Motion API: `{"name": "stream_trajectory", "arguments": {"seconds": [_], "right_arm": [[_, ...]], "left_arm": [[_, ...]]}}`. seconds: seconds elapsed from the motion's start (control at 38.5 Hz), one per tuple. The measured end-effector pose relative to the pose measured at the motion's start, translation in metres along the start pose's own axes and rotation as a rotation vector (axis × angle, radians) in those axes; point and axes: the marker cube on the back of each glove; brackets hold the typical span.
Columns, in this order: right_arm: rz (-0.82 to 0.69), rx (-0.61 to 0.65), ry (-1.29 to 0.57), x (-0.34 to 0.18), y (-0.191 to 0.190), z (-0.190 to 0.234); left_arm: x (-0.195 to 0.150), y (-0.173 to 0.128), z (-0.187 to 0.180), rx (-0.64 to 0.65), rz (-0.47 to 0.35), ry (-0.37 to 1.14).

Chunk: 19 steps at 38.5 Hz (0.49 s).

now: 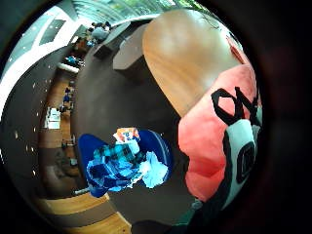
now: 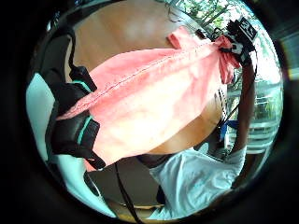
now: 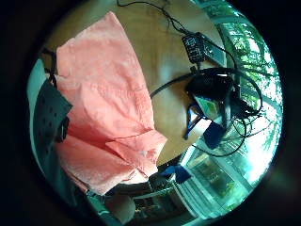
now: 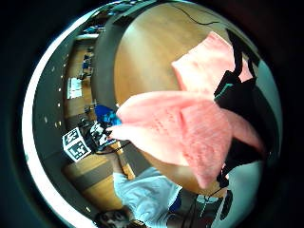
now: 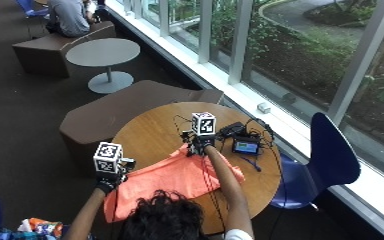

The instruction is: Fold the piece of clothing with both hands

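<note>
From my seat at the remote end, I've got the orange garment (image 5: pixel 172 180) stretched between both hands above the round wooden tabletop (image 5: pixel 153 135), its lower part draping onto the wood and off the near edge. My left hand (image 5: pixel 107 181) grips one end out past the tabletop's left rim, fingers curled into the cloth, and my right hand (image 5: pixel 200 143) pinches the opposite end over the middle of the tabletop (the left thumb side palm view shows the fabric bunched up in that far hand). So the top edge runs in a taut line from one hand to the other. Just right of my right hand sits a tangle of black cables and a small device with a lit screen (image 5: pixel 246 146), apart from the garment. A blue chair (image 5: pixel 325 155) stands at the tabletop's right.
</note>
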Motion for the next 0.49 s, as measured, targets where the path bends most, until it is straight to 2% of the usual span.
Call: {"name": "stream_trajectory", "arguments": {"seconds": [0.16, 0.21, 0.29, 0.36, 0.44, 0.49], "right_arm": [[0.131, -0.044, 0.000, 0.007, -0.021, 0.017], [0.137, -0.001, 0.011, 0.011, -0.022, 0.018], [0.174, 0.141, 0.038, 0.024, -0.019, 0.016], [0.243, 0.367, 0.069, 0.047, -0.009, 0.015], [0.300, 0.555, 0.049, 0.054, 0.043, 0.010], [0.353, 0.614, -0.012, 0.066, 0.074, 0.020]], "left_arm": [[-0.001, -0.035, 0.031, -0.094, -0.016, 0.004], [-0.001, -0.044, 0.040, -0.083, -0.025, 0.011], [-0.007, -0.052, 0.050, -0.022, -0.066, -0.005], [-0.005, -0.032, 0.026, 0.074, -0.133, -0.060], [0.011, 0.015, -0.023, 0.171, -0.163, -0.121], [0.015, 0.029, -0.020, 0.202, -0.171, -0.153]]}}
